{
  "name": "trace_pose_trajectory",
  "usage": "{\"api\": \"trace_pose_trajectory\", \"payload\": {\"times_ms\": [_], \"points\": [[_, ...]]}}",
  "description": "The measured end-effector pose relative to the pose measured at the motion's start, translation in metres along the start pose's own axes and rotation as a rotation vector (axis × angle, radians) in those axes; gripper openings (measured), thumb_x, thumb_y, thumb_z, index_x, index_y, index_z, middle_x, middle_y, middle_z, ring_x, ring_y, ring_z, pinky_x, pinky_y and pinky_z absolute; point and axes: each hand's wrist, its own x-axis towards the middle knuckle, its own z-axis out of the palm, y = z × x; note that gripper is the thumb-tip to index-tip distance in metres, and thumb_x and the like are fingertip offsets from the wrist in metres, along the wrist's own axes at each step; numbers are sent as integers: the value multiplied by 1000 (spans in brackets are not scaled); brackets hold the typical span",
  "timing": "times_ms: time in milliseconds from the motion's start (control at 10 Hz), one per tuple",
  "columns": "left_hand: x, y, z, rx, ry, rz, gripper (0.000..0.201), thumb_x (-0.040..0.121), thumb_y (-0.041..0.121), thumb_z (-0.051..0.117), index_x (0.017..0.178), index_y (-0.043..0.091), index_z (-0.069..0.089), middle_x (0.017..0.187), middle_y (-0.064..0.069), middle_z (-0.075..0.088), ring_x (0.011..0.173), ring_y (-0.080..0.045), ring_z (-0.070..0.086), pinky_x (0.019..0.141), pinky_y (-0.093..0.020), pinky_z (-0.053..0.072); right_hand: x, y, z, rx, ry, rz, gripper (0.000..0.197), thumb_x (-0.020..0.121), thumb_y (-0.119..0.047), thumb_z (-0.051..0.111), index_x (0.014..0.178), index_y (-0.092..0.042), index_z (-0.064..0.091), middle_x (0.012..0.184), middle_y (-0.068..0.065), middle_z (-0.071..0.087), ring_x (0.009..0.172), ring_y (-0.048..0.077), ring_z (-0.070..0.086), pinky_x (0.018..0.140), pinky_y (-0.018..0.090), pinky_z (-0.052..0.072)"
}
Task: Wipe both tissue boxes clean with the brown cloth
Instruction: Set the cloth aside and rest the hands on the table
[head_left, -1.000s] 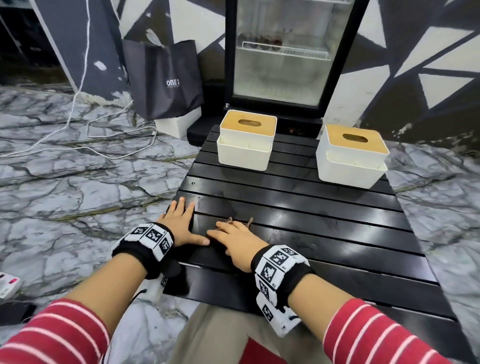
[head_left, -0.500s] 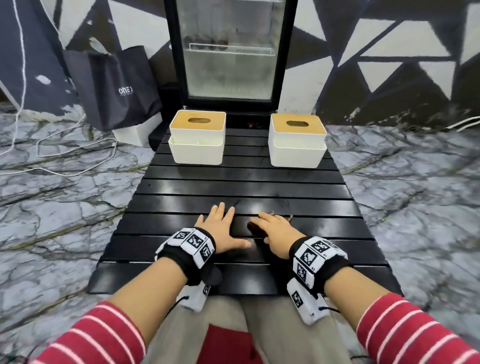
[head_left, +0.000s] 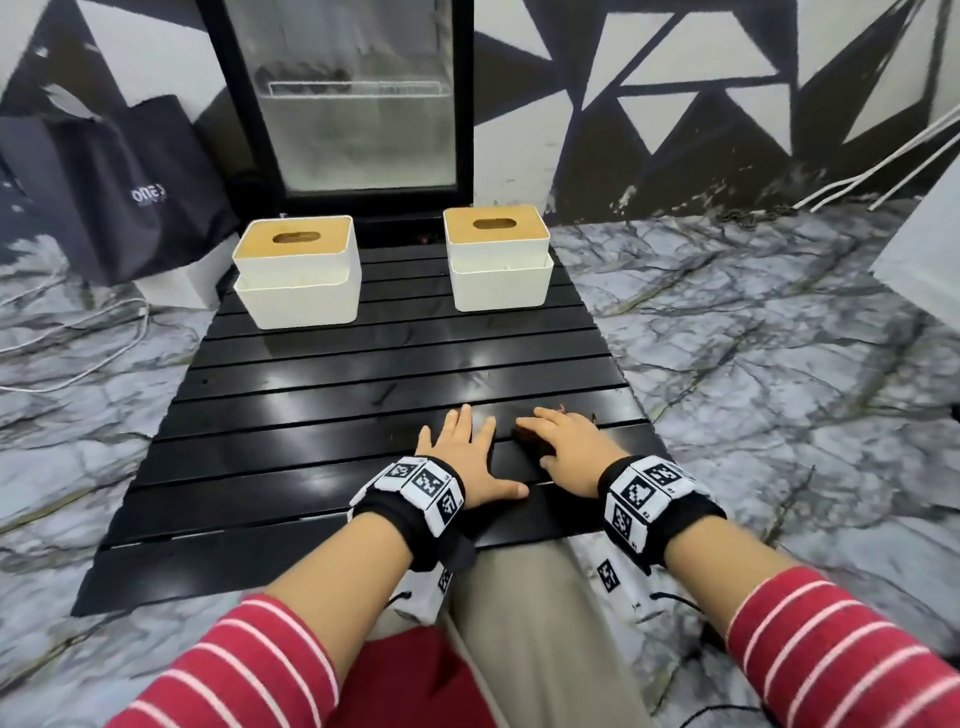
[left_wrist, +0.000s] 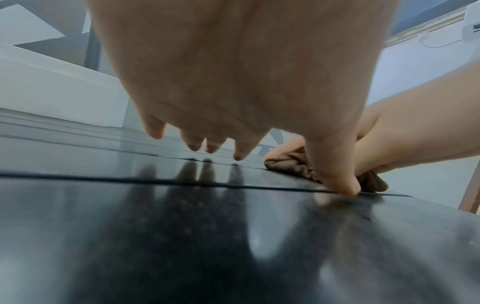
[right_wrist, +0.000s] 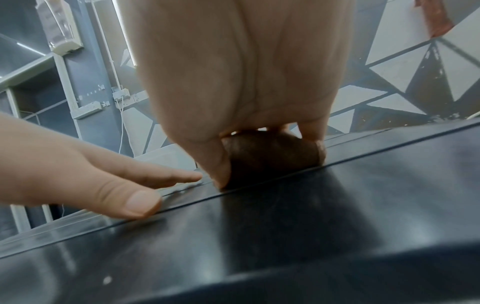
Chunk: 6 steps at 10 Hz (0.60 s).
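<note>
Two white tissue boxes with wooden lids stand at the far end of the black slatted table (head_left: 311, 415): the left box (head_left: 298, 275) and the right box (head_left: 496, 260). At the near right of the table my right hand (head_left: 550, 439) covers the brown cloth (head_left: 525, 440). In the right wrist view its thumb (right_wrist: 218, 164) and fingers curl round the bunched cloth (right_wrist: 270, 158). My left hand (head_left: 483, 452) lies flat on the slats just left of it, fingers straight, holding nothing. From the left wrist the cloth (left_wrist: 291, 166) shows beyond the thumb.
A black glass-door fridge (head_left: 358, 104) stands behind the table. A black bag (head_left: 119, 192) and a white box (head_left: 182, 280) sit at the far left, with cables (head_left: 78, 353) on the marble floor. A white object (head_left: 924, 249) is at the right edge.
Both hands have slid rightward along the table's near side, from its left edge to near its right edge, the cloth staying under my right hand. The head view has swung.
</note>
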Motion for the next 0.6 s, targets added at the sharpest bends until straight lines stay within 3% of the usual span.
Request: {"api": "trace_pose_trajectory", "payload": {"times_ms": [200, 400, 600], "points": [[-2, 14, 7, 13, -1, 10, 101, 78, 70, 51, 150, 24, -2, 158, -7, -13, 146, -22, -10, 116, -50, 1, -14, 11, 13, 49, 66, 53, 57, 89, -12, 44, 141, -26, 27, 152, 3, 20, 137, 27, 20, 112, 31, 10], [-3, 13, 14, 1, -1, -3, 100, 78, 70, 51, 150, 25, -1, 158, -5, -14, 146, -21, -10, 116, -50, 2, -15, 15, 25, 90, 88, 91, 55, 88, -14, 44, 138, -31, 30, 152, -3, 20, 137, 26, 18, 112, 44, 22], [-8, 18, 17, -30, 17, 29, 98, 80, 67, 52, 150, 24, 0, 158, -5, -12, 146, -21, -9, 117, -49, 3, -23, 17, 27, 73, 38, 110, 59, 90, -19, 43, 141, -36, 19, 155, -3, 10, 140, 28, 7, 112, 49, 19]]}}
